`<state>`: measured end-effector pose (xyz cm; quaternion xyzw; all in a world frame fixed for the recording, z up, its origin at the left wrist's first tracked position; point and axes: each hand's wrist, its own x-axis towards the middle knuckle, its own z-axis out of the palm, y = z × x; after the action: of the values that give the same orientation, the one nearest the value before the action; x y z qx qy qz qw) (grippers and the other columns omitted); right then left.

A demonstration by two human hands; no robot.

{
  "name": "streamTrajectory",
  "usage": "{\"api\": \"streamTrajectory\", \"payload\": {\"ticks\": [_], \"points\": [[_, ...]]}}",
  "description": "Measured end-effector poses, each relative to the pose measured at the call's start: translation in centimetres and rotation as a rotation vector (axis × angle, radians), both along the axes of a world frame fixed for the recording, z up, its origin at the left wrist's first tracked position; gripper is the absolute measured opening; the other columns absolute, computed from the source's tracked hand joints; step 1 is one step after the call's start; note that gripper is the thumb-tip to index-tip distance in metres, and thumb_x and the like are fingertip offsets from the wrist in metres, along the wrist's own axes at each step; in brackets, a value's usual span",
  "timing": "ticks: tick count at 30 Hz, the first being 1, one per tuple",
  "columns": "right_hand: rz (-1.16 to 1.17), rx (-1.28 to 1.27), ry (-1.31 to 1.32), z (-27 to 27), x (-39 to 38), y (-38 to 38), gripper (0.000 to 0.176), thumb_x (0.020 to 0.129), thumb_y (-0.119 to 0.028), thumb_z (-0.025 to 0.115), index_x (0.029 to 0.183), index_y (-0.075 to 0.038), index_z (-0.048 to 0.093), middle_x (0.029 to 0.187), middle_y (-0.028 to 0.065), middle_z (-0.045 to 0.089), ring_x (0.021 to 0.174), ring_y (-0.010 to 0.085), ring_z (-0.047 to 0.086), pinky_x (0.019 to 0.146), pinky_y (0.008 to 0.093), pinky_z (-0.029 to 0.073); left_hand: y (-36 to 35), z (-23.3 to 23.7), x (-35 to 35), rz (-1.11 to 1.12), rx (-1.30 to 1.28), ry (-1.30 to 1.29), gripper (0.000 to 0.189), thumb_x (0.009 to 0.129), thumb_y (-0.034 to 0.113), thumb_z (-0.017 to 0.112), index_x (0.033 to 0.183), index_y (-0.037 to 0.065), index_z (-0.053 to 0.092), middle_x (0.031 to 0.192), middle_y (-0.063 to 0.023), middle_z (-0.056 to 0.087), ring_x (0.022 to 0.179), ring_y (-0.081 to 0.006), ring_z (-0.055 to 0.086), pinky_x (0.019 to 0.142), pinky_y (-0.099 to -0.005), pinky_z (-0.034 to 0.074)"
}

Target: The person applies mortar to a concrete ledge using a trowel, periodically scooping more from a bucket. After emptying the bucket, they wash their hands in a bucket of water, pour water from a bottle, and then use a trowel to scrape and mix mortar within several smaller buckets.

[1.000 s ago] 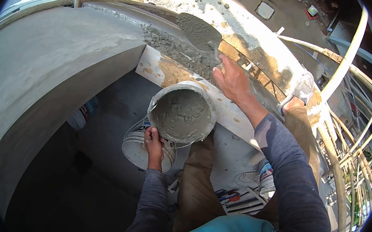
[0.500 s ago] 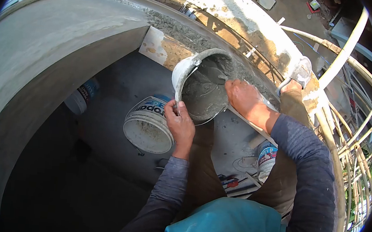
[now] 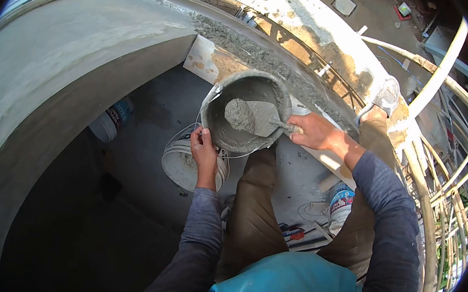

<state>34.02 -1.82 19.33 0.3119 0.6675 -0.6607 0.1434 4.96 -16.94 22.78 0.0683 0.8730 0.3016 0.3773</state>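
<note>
My left hand [image 3: 204, 153] is closed on the near-left rim of a bucket [image 3: 226, 83] whose inside is coated with wet grey mortar. In my right hand [image 3: 315, 132] is the handle of a trowel [image 3: 265, 118]. The trowel blade lies over the bucket's mouth and carries a lump of mortar [image 3: 239, 114]. A thin wire handle hangs below the bucket, which faces up toward me. Underneath my left hand, a white paint bucket [image 3: 178, 169] stands on the floor, partly hidden by the hand and the upper bucket.
A curved plastered wall [image 3: 75, 35] bends round the left, with rough mortar [image 3: 238, 39] along its top. Bamboo poles [image 3: 441, 70] cross at the right. Another paint bucket [image 3: 106, 122] stands at left; a labelled container [image 3: 341, 204] sits beside my right leg.
The bucket has tipped back more upright and shifted slightly left with my left hand. The trowel has come up with a lump of mortar on its blade, now plainly visible.
</note>
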Motion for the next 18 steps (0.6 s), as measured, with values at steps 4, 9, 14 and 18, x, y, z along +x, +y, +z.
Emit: {"api": "streamTrajectory", "payload": {"ticks": [4,9,14,18], "points": [[-0.328,-0.056,0.002,0.0,1.4,1.7,0.047,0.078,-0.024,0.057,0.119,-0.001,0.056,0.087,0.0229,0.063,0.083,0.0356,0.063,0.076,0.0406,0.048,-3.7,-3.0,-3.7,-0.030,-0.075,-0.102,0.024,0.099,0.031,0.053,0.111,0.009,0.051,0.077,0.0015,0.051,0.053,-0.0076,0.047,0.043,-0.0235,0.036],[-0.771,0.291,-0.043,-4.2,-0.5,4.8,0.046,0.083,-0.025,0.057,0.121,-0.001,0.054,0.098,0.0219,0.065,0.097,0.0365,0.062,0.085,0.0394,0.047,-4.4,-3.6,-3.4,0.074,-0.054,-0.125,0.025,0.098,0.031,0.054,0.111,0.010,0.051,0.076,0.0000,0.051,0.051,-0.0077,0.047,0.041,-0.0236,0.037],[-1.084,0.674,-0.363,-9.9,-7.4,8.7,0.041,0.088,-0.029,0.058,0.121,-0.007,0.051,0.109,0.0185,0.060,0.101,0.0384,0.061,0.084,0.0483,0.049,-4.4,-3.6,-3.6,0.074,-0.075,-0.121,0.025,0.098,0.031,0.054,0.111,0.010,0.051,0.075,0.0004,0.051,0.052,-0.0078,0.048,0.040,-0.0235,0.037],[-0.983,0.763,-0.405,-13.2,-13.6,8.6,0.037,0.090,-0.028,0.056,0.121,-0.008,0.049,0.105,0.0151,0.057,0.100,0.0353,0.060,0.081,0.0484,0.049,-4.4,-3.6,-3.5,0.087,-0.080,-0.131,0.025,0.098,0.031,0.054,0.111,0.010,0.052,0.074,0.0007,0.050,0.052,-0.0077,0.048,0.040,-0.0231,0.036]]}}
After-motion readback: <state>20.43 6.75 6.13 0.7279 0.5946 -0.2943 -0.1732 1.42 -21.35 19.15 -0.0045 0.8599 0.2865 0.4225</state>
